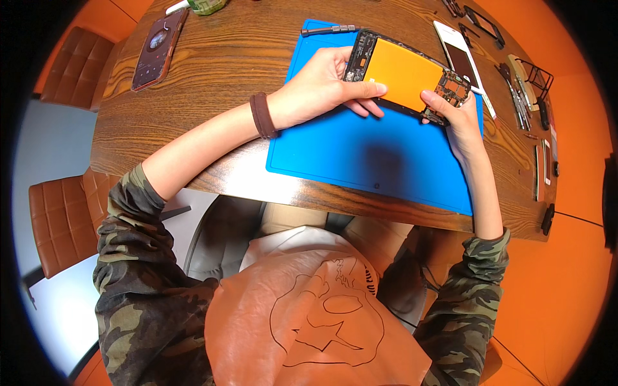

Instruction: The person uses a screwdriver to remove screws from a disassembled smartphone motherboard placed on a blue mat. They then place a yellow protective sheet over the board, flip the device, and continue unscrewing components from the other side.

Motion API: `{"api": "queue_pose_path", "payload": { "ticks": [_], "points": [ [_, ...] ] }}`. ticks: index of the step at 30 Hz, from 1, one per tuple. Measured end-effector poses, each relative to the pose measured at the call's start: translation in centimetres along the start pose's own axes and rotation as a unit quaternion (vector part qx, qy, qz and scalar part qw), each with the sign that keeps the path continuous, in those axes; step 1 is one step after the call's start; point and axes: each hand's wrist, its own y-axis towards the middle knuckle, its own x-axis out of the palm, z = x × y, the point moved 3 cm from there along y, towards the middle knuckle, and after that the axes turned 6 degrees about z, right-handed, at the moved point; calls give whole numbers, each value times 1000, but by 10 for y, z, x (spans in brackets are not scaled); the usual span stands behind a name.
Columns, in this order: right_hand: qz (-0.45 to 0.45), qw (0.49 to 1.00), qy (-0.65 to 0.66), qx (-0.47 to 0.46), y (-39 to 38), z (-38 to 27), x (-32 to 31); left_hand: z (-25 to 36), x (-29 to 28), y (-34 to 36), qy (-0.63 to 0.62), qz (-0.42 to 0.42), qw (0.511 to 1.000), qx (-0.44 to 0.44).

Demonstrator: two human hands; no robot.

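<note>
While both hands grip it from opposite ends, an opened smartphone (402, 76) sits tilted just above the far part of a smooth blue rectangular work mat (367, 161) with rounded corners, which lies flat on the wood-grain counter (212, 71). Its exposed back shows a flat, glossy orange battery panel framed by a thin black chassis, with a small copper-toned circuit section at the right end. On the left hand (315, 87), thumb and fingers (370, 90) are clamped on the phone's near-left edge and corner; a dark brown band circles that wrist. On the right hand (460, 119), the fingers (432, 98) are pinched on the phone's right end beside the circuit section. A slim grey screwdriver (329, 29) rests at the mat's far-left corner. Well apart on the counter's left lies a dark phone (158, 48) with a reddish rim, face up. To the right of the mat lie a white phone (458, 55), thin metal tools (518, 96) and small black frame parts (486, 24), too small to tell apart in detail. Padded brown leather chairs (61, 225) with stitched panels stand at the left on the orange floor. Camouflage sleeves cover both upper arms.
</note>
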Motion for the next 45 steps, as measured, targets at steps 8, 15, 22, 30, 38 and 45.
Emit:
{"api": "queue_pose_path", "payload": {
  "ticks": [8, 15, 22, 30, 38, 45],
  "points": [
    [-19, 1000, -16, 17, -2, 1, -2, -8, -6, 6, -21, 33, 998, 48],
    [-16, 1000, -11, -4, -2, 1, -1, -9, -6, 4, -24, 24, 999, 33],
    [-18, 999, 49, 15, 1, 2, -4, -7, -9, 8, 11, 2, 1000, 9],
    [136, 981, 133, -34, 8, 7, -13, -6, -13, 7, -25, 18, 999, -10],
    [262, 708, -628, -189, 28, 3, -70, 0, -19, 8, -151, 41, 988, -20],
    [196, 790, -577, -69, 36, 22, -71, -2, -23, 9, -170, 25, 984, -47]
  ]
}}
